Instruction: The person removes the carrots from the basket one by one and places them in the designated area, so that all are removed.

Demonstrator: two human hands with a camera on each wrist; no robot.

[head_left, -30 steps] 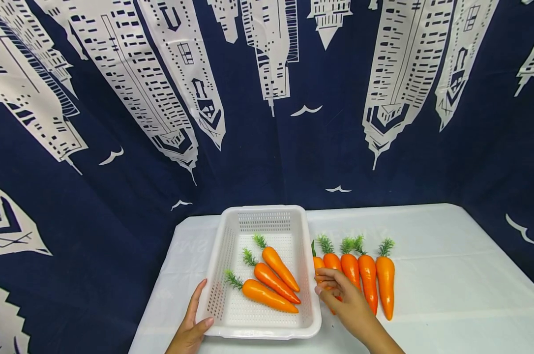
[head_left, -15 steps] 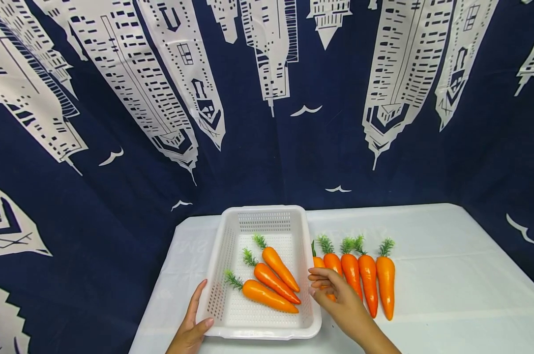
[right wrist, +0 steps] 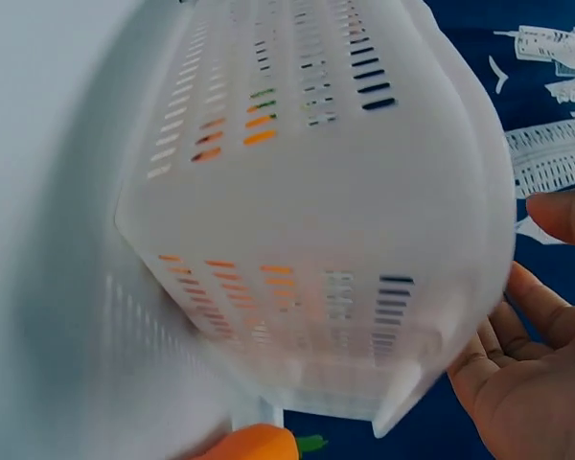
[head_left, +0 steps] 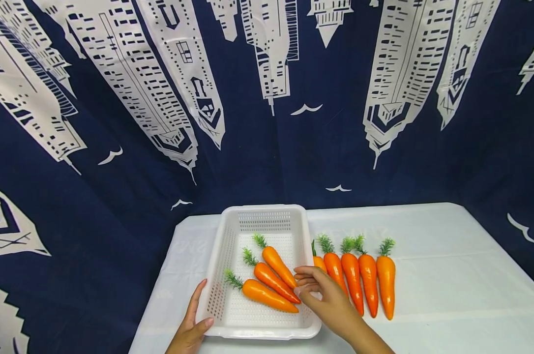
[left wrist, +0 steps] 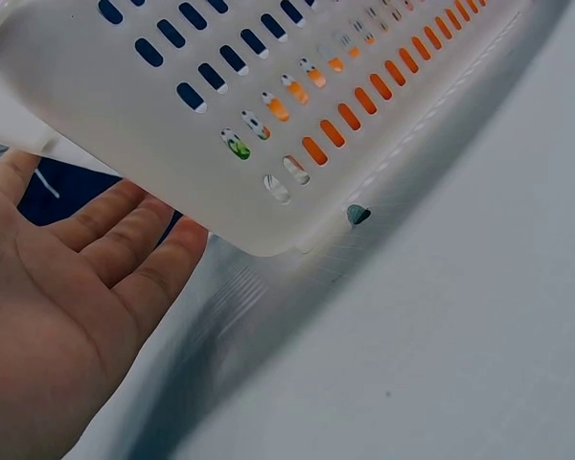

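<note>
white perforated basket on a white-covered counter, with carrots inside it and beside it. the left hand supports the basket's near-left corner, its thumb laid on the rim and its other fingers extended along the outer wall, not clenched. the right hand is released: its fingers are loosely bent with nothing between them, and it hangs over the right rim with its fingertips just above the carrot tips; whether it touches them cannot be told. three carrots lie slanted on the basket floor, leafy tops toward the far left and tips toward the near right. outside the right wall, five row carrots lie side by side, leafy tops pointing away from the person. the basket wall stands between the two groups. the rim covers part of the leftmost row carrot, and the right hand masks the lower ends of those nearest it. in the left wrist view, orange shows through the slots, and a small dark fleck sits beside the basket's base. a navy cloth printed with inverted white buildings and birds hangs behind the counter.
</note>
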